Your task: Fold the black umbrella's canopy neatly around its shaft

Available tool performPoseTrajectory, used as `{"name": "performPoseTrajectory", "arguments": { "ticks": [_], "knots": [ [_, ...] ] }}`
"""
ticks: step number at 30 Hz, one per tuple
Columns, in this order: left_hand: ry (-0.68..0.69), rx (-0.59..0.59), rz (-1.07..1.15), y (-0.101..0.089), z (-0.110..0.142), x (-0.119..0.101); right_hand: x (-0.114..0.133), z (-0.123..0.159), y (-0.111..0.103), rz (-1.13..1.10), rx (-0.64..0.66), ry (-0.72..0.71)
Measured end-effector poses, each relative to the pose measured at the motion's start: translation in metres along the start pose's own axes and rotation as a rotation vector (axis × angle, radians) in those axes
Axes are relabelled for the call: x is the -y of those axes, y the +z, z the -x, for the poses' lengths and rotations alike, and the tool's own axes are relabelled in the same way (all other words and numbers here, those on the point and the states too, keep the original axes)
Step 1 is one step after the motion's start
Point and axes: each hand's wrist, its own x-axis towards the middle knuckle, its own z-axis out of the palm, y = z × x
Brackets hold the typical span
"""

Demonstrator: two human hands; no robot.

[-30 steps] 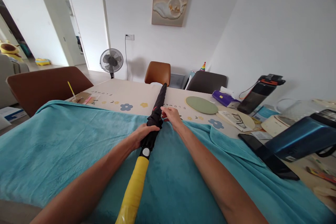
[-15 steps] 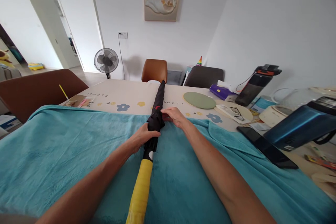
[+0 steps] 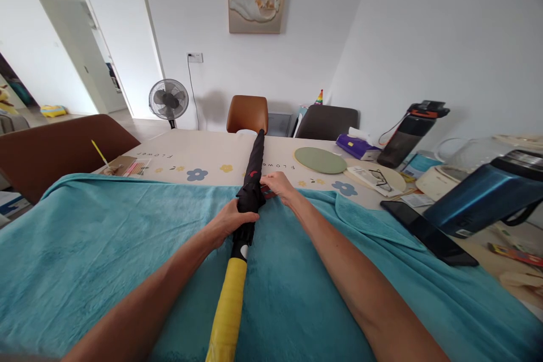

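Observation:
A long folded umbrella (image 3: 255,158), black with a small red mark and a yellow handle (image 3: 228,300), lies lengthwise over a teal blanket (image 3: 114,237), its tip pointing away from me. My left hand (image 3: 229,220) wraps round the black canopy just above the handle, thumb across the top. On the other side, my right hand (image 3: 278,185) is closed in a pinch at the canopy's right edge. A bit of dark red shows under its fingers; whether that is a strap or cloth, I cannot tell.
To the right are a phone (image 3: 428,232), a blue flask (image 3: 479,195), a dark bottle (image 3: 407,136), glasses (image 3: 380,180), a purple tissue box (image 3: 357,147) and a green oval mat (image 3: 320,160). Chairs (image 3: 247,113) and a fan (image 3: 168,100) stand beyond the table.
Both hands keep their hold on the umbrella, almost unmoved. The view has shifted slightly, so the background sits a little further left.

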Motion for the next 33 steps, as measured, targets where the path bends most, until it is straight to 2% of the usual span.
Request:
{"name": "performPoseTrajectory", "arguments": {
  "ticks": [4, 5, 7, 10, 13, 15, 17, 19, 22, 24, 29, 33],
  "knots": [
    [-0.148, -0.018, 0.252, -0.004, -0.004, 0.001, -0.005, -0.006, -0.005, 0.173, -0.067, 0.002],
    [-0.196, 0.0, 0.373, -0.008, -0.005, 0.0, -0.007, -0.008, -0.008, 0.221, -0.097, 0.009],
    [-0.229, 0.109, 0.696, -0.019, -0.007, -0.003, -0.011, -0.01, -0.015, 0.312, -0.175, 0.025],
    [-0.077, 0.301, 1.169, -0.039, -0.008, -0.006, -0.015, -0.011, -0.025, 0.401, -0.294, 0.036],
    [0.026, 0.331, 1.362, -0.052, -0.009, -0.006, -0.012, -0.01, -0.028, 0.423, -0.365, 0.023],
    [0.014, 0.308, 1.353, -0.055, -0.01, -0.007, -0.006, -0.008, -0.025, 0.416, -0.403, -0.019],
    [-0.083, 0.267, 1.211, -0.055, -0.009, -0.011, 0.004, -0.004, -0.021, 0.384, -0.437, -0.09],
    [-0.174, 0.154, 0.916, -0.053, -0.007, -0.016, 0.017, 0.003, -0.018, 0.312, -0.446, -0.167],
    [-0.087, -0.08, 0.547, -0.048, -0.004, -0.023, 0.036, 0.016, -0.015, 0.194, -0.455, -0.292],
    [-0.031, -0.182, 0.521, -0.047, -0.004, -0.023, 0.046, 0.025, -0.014, 0.131, -0.465, -0.387],
    [-0.187, -0.161, 0.579, -0.056, -0.012, -0.014, 0.059, 0.04, -0.011, 0.033, -0.44, -0.472],
    [-0.074, -0.215, 0.645, -0.068, -0.014, -0.015, 0.064, 0.043, -0.014, -0.008, -0.457, -0.487]
  ]
}}
